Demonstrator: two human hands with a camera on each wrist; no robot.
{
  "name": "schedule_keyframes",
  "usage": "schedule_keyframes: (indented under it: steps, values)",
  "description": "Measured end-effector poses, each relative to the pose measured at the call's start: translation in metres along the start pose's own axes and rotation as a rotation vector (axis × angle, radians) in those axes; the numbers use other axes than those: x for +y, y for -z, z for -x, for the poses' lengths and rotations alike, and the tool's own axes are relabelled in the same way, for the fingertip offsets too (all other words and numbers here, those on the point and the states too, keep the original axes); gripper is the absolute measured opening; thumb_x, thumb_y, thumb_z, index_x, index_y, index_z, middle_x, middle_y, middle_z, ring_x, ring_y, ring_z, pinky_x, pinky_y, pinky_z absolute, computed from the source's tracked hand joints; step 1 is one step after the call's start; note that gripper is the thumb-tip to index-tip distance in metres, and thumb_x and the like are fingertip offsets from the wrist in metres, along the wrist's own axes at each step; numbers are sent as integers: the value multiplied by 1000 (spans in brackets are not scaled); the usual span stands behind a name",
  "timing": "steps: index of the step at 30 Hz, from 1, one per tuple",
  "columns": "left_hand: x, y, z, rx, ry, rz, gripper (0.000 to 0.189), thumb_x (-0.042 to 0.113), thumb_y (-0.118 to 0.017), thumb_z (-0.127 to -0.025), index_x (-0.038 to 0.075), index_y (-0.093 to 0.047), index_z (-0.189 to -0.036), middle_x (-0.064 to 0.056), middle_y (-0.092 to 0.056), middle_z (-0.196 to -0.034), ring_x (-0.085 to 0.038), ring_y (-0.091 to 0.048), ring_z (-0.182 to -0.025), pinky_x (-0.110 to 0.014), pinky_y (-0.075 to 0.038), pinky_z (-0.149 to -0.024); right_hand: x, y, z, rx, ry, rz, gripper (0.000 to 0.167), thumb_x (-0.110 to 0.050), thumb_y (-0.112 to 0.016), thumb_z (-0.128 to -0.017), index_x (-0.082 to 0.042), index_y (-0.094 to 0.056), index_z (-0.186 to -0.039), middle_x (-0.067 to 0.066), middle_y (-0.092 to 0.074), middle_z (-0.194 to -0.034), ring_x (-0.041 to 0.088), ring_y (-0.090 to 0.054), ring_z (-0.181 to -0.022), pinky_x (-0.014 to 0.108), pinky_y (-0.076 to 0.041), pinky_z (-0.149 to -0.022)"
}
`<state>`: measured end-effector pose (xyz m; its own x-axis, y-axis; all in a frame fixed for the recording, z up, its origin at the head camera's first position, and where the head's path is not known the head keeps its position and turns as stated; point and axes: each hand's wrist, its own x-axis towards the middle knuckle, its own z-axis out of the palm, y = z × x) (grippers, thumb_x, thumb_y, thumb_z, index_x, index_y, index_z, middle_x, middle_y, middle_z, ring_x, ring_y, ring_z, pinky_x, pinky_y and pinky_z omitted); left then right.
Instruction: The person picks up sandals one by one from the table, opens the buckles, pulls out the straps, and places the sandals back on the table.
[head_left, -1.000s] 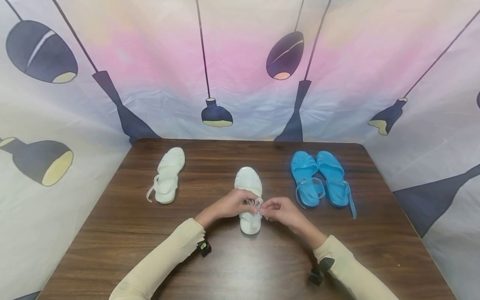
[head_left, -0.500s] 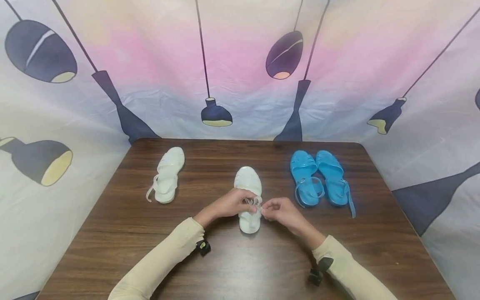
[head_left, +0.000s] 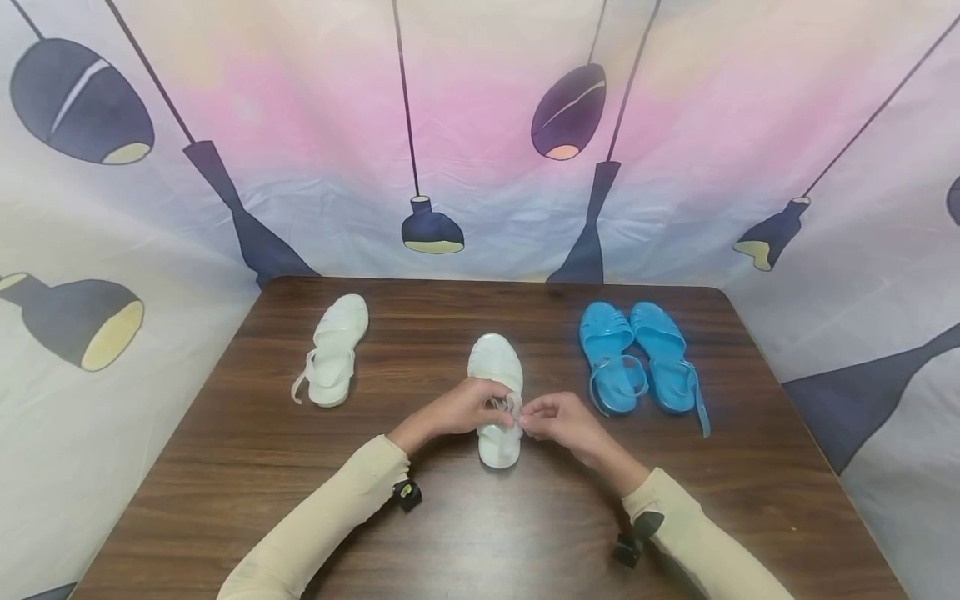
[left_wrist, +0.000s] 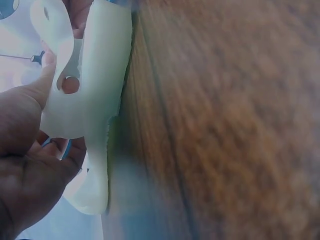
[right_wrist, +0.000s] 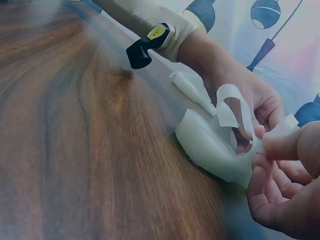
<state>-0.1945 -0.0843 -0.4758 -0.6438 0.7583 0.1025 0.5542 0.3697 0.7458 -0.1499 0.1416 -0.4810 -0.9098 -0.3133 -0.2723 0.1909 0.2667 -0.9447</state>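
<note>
A white sandal (head_left: 495,357) lies sole down mid-table, toe toward the back wall. From its left my left hand (head_left: 463,407) reaches across and grips the ankle strap near the sandal's right side. My right hand (head_left: 558,421) pinches the strap at that same side between thumb and index finger. The right wrist view has the pale strap (right_wrist: 227,95) curling up in a loop above the heel, close to both hands. In the left wrist view the sandal's side (left_wrist: 105,70) stands on the wood. The fingers partly cover the buckle area, so its fastening cannot be made out.
Another white sandal (head_left: 341,329) with its strap loose lies at the left back of the brown table (head_left: 225,467). A pair of blue sandals (head_left: 606,332) stands side by side at the right back. A lamp-printed cloth (head_left: 495,183) hangs behind the table.
My right hand shifts very slightly at the strap, and its fingertips now sit closer to the sandal's right side. My left hand and the sandals stay in place.
</note>
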Motion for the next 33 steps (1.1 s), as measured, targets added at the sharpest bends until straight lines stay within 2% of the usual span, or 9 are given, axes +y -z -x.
schedule_keyframes:
  steps: [6, 10, 17, 24, 33]
  values:
    - [0, -1, 1, 7, -6, -24, 26, 18, -79, -89, 6, -75, -111, -3, -75, -103, -7, -65, -92, -24, -55, -85, 6, 3, 5, -49, -40, -40, 30, -12, -76, -92, 4, -68, -115, 12, -73, -96, 23, -71, -87, 36, -61, -82]
    - [0, -1, 2, 17, -28, -34, 25, 18, -79, -90, 5, -75, -111, -5, -75, -107, -11, -67, -98, -27, -55, -89, 9, 3, 8, -35, -26, -20, 27, -12, -77, -92, 4, -70, -112, 13, -75, -96, 21, -71, -86, 35, -61, -80]
    - [-1, -1, 1, 22, -21, -34, 21, 18, -80, -89, 7, -75, -107, -1, -74, -99, -5, -63, -89, -23, -55, -83, 10, 0, 5, 20, -18, -62, 25, -8, -75, -92, 9, -70, -109, 13, -75, -93, 17, -70, -84, 33, -61, -79]
    - [-1, -3, 0, 19, -20, -20, 14, 17, -81, -87, 9, -74, -96, 4, -69, -86, -4, -54, -75, -22, -51, -71, 5, -2, 2, 23, -1, -103, 25, -5, -73, -92, 13, -69, -109, 10, -74, -90, 15, -69, -82, 31, -61, -77]
    - [-2, -2, -1, 12, -24, -17, 18, 21, -80, -89, 9, -75, -101, 2, -72, -94, -5, -61, -83, -23, -54, -79, 7, 1, 5, 34, -18, -116, 28, -5, -76, -91, 12, -70, -113, 16, -76, -97, 18, -73, -86, 34, -62, -81]
